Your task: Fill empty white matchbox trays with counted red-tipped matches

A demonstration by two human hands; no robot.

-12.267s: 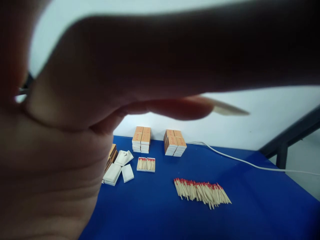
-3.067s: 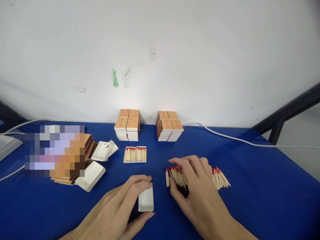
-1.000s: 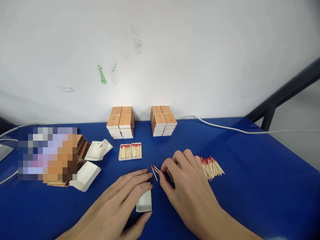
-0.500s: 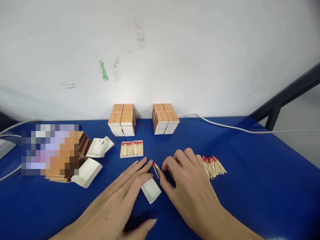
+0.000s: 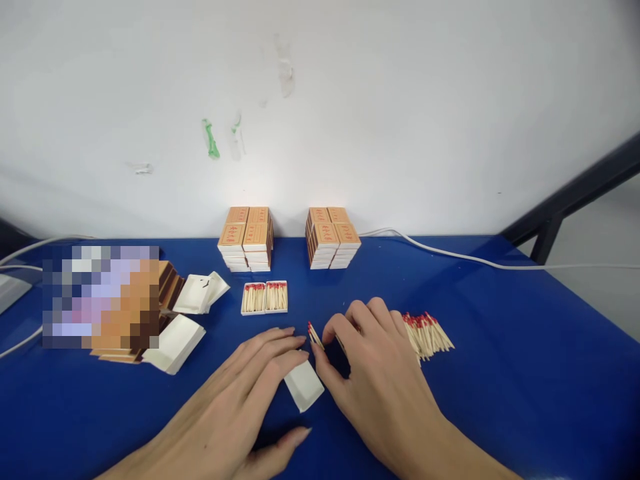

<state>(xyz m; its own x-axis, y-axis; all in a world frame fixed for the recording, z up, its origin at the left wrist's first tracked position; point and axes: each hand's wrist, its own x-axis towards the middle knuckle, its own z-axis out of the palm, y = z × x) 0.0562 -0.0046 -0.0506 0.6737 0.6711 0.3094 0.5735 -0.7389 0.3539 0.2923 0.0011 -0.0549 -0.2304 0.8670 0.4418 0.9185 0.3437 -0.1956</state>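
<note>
My left hand lies with its fingers stretched out, their tips on and beside the far edge of a small white matchbox tray. The thumb is spread away toward me. Across from it, my right hand is curled over the table, its thumb tip against a few red-tipped matches. More matchsticks show partly under its curled fingers; how many is hidden. Right of that hand lies a loose pile of matches, partly covered by the knuckles. Beyond the hands, two trays filled with matches sit side by side.
Two stacks of matchboxes stand near the wall. At the left are empty white trays, brown box sleeves and a blurred-out patch. A white cable runs along the back of the blue table.
The matches at my right thumb are now bunched closer together. My left fingertips have drawn slightly back from them. The view has shifted a little.
</note>
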